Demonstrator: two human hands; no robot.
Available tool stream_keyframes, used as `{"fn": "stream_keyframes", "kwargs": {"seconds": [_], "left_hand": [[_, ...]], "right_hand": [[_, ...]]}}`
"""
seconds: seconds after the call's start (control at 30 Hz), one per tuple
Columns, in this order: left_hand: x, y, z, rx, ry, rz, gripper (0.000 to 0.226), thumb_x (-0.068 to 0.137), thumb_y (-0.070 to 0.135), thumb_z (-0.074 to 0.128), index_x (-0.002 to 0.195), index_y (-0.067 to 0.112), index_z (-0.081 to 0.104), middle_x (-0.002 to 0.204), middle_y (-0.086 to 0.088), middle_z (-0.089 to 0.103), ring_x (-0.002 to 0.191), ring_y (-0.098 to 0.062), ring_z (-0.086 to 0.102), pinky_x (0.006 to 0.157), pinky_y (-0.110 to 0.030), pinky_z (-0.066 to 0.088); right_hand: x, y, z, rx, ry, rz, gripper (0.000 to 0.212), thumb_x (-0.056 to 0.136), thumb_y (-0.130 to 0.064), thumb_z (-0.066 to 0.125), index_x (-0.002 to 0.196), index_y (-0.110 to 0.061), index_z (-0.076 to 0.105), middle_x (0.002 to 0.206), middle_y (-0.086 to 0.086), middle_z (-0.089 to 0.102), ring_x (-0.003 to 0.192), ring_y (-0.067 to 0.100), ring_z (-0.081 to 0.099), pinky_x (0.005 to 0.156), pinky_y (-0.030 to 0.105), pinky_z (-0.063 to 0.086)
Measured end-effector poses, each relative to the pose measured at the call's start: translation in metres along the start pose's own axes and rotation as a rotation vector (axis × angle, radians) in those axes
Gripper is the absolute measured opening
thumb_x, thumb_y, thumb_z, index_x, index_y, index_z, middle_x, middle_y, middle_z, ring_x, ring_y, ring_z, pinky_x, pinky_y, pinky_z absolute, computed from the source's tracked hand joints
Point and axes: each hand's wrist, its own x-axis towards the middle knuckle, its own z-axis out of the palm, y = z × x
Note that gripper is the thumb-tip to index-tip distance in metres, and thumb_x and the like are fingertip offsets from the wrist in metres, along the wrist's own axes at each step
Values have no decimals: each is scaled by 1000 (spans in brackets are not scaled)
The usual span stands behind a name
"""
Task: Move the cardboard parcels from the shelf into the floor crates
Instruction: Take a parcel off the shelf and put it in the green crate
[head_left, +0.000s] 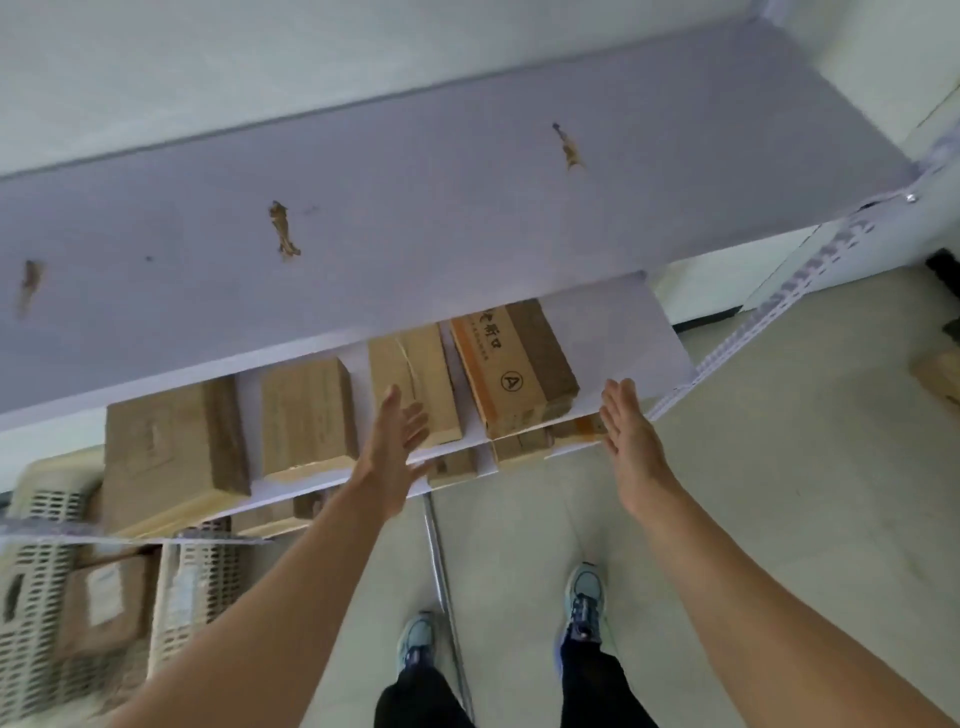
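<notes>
Parcels sit in a row on the lower shelf (649, 332), four cardboard boxes side by side, each with its long axis running front to back, short ends facing the person. Far right is the orange-printed parcel (511, 366), lettering and a circled A on top, angled a touch so its near end hangs over the shelf's front edge. Next to it is the plain tan parcel (410, 384), then a shorter box (306, 413), then the big brown box (174, 447) at the left end. A wide upper shelf (415, 208) juts out above them, covering their far ends.

Both arms are stretched forward and up from the bottom corners, bare forearms, fingers pointing at the shelf. Left hand (392, 457) is open, fingers spread, hovering over the near end of the tan parcel; whether it touches is hard to say. Right hand (631, 436) is open too, flat, fingers together, just off the right of the orange-printed parcel, gripping nothing.

Down left on the floor, two slatted crates (36, 582), the nearer one already holding a parcel.
</notes>
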Motion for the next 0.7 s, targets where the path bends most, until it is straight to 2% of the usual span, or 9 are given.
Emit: {"fn": "stream_keyframes", "kwargs": {"seconds": [0.23, 0.37, 0.47, 0.57, 0.63, 0.7], "left_hand": [[40, -25, 52, 27, 75, -22, 83, 105, 75, 33, 163, 18, 44, 169, -4, 44, 153, -22, 42, 127, -60, 29], [80, -25, 66, 31, 92, -44, 83, 105, 76, 29, 164, 18, 42, 172, -6, 40, 158, -25, 37, 125, -58, 30], [114, -23, 74, 48, 84, -36, 78, 106, 76, 26, 157, 21, 46, 172, -6, 39, 159, -27, 34, 126, -58, 28], [148, -19, 83, 78, 60, -41, 87, 105, 78, 17, 166, 18, 35, 175, -8, 33, 163, -31, 27, 129, -60, 22], [169, -15, 88, 86, 46, -35, 86, 106, 77, 10, 160, 20, 47, 171, -7, 42, 161, -31, 31, 130, -59, 22], [188, -13, 92, 84, 58, -16, 85, 107, 75, 9, 135, 20, 68, 148, -4, 65, 144, -27, 52, 127, -56, 28]], "right_hand": [[82, 4, -37, -115, -85, 91, 71, 108, -64, 26, 167, -23, 26, 175, -5, 25, 159, 13, 28, 132, 42, 15], [133, 3, -30, -184, -111, 116, 75, 107, -67, 25, 167, -23, 25, 176, -3, 23, 160, 15, 25, 133, 44, 13], [168, 2, -18, -225, -145, 131, 77, 107, -68, 23, 168, -22, 21, 177, 1, 18, 162, 19, 19, 133, 46, 11], [204, 3, -3, -273, -153, 133, 81, 107, -69, 24, 169, -18, 19, 177, 5, 18, 163, 24, 19, 132, 48, 15], [228, 3, 9, -306, -168, 132, 82, 106, -70, 24, 169, -17, 19, 177, 5, 19, 162, 25, 20, 132, 48, 18], [248, 5, 18, -327, -170, 135, 80, 107, -69, 25, 167, -17, 26, 174, 4, 28, 158, 24, 32, 128, 47, 27]]}}
